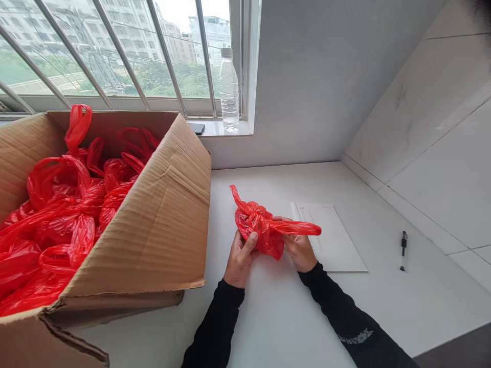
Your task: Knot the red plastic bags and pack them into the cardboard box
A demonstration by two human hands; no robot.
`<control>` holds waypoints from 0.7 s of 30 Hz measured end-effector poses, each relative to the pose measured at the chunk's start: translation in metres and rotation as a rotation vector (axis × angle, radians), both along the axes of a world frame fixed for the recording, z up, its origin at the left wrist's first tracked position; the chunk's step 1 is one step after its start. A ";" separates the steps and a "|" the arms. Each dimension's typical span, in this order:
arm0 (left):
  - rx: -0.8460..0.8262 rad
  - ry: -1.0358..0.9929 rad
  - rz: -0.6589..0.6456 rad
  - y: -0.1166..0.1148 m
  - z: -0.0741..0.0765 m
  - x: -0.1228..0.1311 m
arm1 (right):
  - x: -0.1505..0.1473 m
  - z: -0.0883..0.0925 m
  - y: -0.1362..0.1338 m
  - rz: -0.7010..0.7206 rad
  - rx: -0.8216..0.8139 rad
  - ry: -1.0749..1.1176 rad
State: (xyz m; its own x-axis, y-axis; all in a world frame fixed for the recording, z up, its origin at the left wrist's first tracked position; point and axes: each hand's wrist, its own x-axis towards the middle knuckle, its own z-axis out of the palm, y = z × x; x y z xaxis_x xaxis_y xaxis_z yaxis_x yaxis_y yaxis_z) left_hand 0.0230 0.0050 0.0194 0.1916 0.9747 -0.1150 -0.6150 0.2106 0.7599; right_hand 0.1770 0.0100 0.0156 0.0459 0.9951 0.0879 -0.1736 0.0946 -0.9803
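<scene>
Being held over the white tabletop (268, 322), right of the brown cardboard box (153, 225), the knotted thin red plastic bag (261, 225) was gripped by the left hand (240, 260), thumb in front, and by partly hidden fingers of the right hand (301, 253). It was judged light, soft, slippery and easily torn, best taken by its gathered knot.

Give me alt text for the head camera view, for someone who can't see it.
Left hand and right hand hold a knotted red plastic bag over a white table. An open cardboard box of red bags stands left; printed paper and a pen lie right.
</scene>
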 end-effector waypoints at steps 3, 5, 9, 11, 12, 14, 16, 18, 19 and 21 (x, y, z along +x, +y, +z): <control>0.028 0.044 0.039 0.004 -0.008 -0.001 | 0.002 -0.002 0.001 -0.020 0.003 0.019; 0.015 0.043 0.074 0.006 -0.013 -0.003 | 0.003 -0.001 0.001 0.021 -0.002 0.014; -0.009 0.007 0.140 0.010 -0.016 -0.005 | -0.001 0.005 -0.003 0.080 0.041 -0.132; -0.011 -0.002 0.154 0.011 -0.016 -0.006 | -0.004 0.006 -0.004 0.058 0.046 -0.179; -0.012 -0.004 0.160 0.011 -0.016 -0.006 | -0.005 0.006 -0.004 0.041 0.045 -0.175; -0.018 -0.002 0.169 0.011 -0.017 -0.005 | -0.005 0.005 -0.003 -0.002 0.050 -0.150; -0.024 0.003 0.171 0.011 -0.018 -0.005 | -0.004 0.004 -0.001 -0.046 0.062 -0.148; -0.029 0.004 0.161 0.011 -0.018 -0.005 | -0.002 0.002 0.000 -0.059 0.069 -0.148; -0.030 0.004 0.156 0.011 -0.018 -0.005 | -0.001 0.002 0.001 -0.051 0.068 -0.135; -0.026 0.000 0.153 0.011 -0.017 -0.005 | 0.001 0.001 0.000 -0.011 0.054 -0.080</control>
